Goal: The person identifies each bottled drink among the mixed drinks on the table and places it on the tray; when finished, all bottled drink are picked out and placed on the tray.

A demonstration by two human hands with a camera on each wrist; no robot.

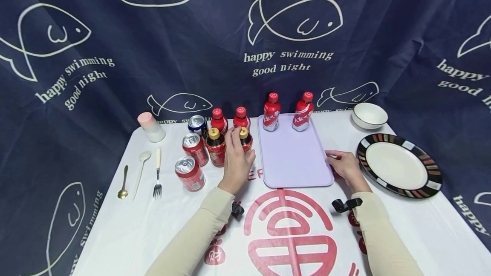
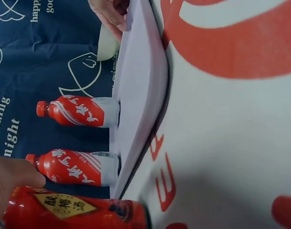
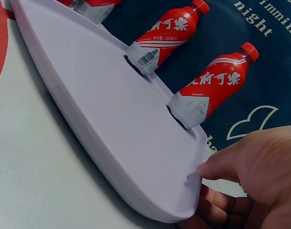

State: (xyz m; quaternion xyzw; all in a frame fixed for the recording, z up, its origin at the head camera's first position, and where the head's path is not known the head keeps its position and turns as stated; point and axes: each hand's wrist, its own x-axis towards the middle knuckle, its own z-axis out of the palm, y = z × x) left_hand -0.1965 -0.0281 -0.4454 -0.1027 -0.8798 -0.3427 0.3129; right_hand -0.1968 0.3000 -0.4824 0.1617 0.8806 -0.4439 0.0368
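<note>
My left hand [image 1: 236, 161] is wrapped about the upper part of a gold-capped sour plum drink bottle [image 1: 245, 139]. In the left wrist view, the thumb lies beside the top of that red bottle [image 2: 74, 208], and the palm side hides its cap. A lilac tray [image 1: 293, 156] lies to the right of it. My right hand [image 1: 345, 167] pinches the tray's right edge; in the right wrist view the thumb is on the rim and the fingers are underneath. Two red-capped cola bottles [image 1: 272, 112] [image 1: 303, 112] stand upright at the tray's far end.
Left of my left hand stand another gold-capped bottle [image 1: 216, 148], two red-capped bottles [image 1: 218, 120], red cans [image 1: 190, 174] and a blue can [image 1: 197, 125]. Farther left are a pink-lidded jar [image 1: 151, 127], spoons [image 1: 141, 169] and a fork [image 1: 157, 176]. A bowl [image 1: 369, 116] and patterned plate [image 1: 399, 166] sit right.
</note>
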